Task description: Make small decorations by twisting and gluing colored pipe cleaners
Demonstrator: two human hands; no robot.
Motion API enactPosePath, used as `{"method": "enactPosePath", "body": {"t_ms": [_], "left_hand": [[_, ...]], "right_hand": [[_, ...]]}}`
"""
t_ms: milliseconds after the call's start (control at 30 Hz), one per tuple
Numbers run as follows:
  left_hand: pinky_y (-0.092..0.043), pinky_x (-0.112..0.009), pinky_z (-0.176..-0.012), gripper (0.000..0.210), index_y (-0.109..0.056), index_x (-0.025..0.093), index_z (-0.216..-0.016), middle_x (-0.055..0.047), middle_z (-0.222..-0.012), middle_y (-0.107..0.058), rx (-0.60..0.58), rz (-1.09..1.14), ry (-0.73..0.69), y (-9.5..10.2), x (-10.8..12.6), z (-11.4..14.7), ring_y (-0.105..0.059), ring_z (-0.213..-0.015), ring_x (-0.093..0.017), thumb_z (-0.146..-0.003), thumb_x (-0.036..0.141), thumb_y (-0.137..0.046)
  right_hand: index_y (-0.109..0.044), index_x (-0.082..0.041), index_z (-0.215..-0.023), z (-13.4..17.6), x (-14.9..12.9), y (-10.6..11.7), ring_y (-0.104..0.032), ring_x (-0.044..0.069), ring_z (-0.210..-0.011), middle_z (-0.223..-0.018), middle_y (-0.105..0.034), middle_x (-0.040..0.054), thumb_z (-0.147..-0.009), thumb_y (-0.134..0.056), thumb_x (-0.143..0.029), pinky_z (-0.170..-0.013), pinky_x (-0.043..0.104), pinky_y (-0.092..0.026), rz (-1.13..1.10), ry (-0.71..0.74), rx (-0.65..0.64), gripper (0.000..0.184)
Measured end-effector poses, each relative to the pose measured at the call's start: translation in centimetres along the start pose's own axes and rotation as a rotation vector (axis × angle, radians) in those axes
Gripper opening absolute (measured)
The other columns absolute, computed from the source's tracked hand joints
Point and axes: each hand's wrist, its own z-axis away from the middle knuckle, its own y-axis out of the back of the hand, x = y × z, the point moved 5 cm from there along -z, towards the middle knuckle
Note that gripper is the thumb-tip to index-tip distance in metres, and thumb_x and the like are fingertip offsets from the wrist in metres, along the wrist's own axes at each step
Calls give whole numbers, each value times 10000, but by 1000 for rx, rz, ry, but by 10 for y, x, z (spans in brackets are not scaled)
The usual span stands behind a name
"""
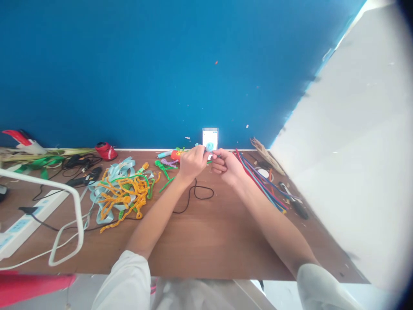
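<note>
Both hands are raised over the far side of the table, close together. My left hand [192, 164] is closed, its thumb and forefinger pinching a small light-blue coiled pipe cleaner [209, 147]. On the other side of the coil, my right hand [229, 165] has thumb and forefinger pressed together at its lower edge, with the other fingers curled. What lies in the right fingertips is too small to make out. Directly behind the coil a lit phone [210, 135] leans on the blue wall and is partly covered. Green twisted pipe cleaners [164, 170] lie left of my left hand.
Left on the brown table [206, 241] lie orange twisted pipe cleaners [129, 193], light-blue ribbon [106, 183], a power strip [32, 221] and a white tubular frame [79, 211]. Straight pipe cleaners [263, 185] and a dark-handled tool [298, 206] lie right. A black cable [201, 198] loops mid-table.
</note>
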Motion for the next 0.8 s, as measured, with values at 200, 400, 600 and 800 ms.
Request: {"method": "enactPosePath", "body": {"t_ms": [200,400,600,800], "left_hand": [[-324,-257,-646,246,-539,201,-798,-9,-692,-549,-88,197,51,8,10,-10,-503,-656,-145,-915,417,-556],[-418,-228,-639,280,-631,158,-892,-4,-715,-593,-411,824,226,3,21,-17,-545,-679,-123,-850,434,-652],[-313,-206,-499,350,-657,151,-862,66,-516,-426,-360,966,318,3,21,-17,-393,-507,-71,-765,473,-752],[-212,-207,-441,337,-642,151,-821,78,-521,-403,-319,1007,380,5,22,-15,-293,-452,-36,-755,462,-752]], "right_hand": [[-546,-185,-576,2,-14,10,-224,50,-381,-436,-311,-100,-702,-651,-264,-397,228,-180,103,172,111,183],[-580,-184,-560,6,-36,14,-384,70,-398,-450,-456,-59,-771,-682,-283,-425,236,-240,454,417,13,254],[-640,-180,-656,17,-47,9,-481,92,-466,-527,-561,-34,-841,-693,-442,-484,239,-337,625,495,-64,325],[-660,-176,-682,22,-48,2,-506,116,-511,-548,-571,-20,-857,-651,-550,-500,251,-348,728,551,-29,413]]}}
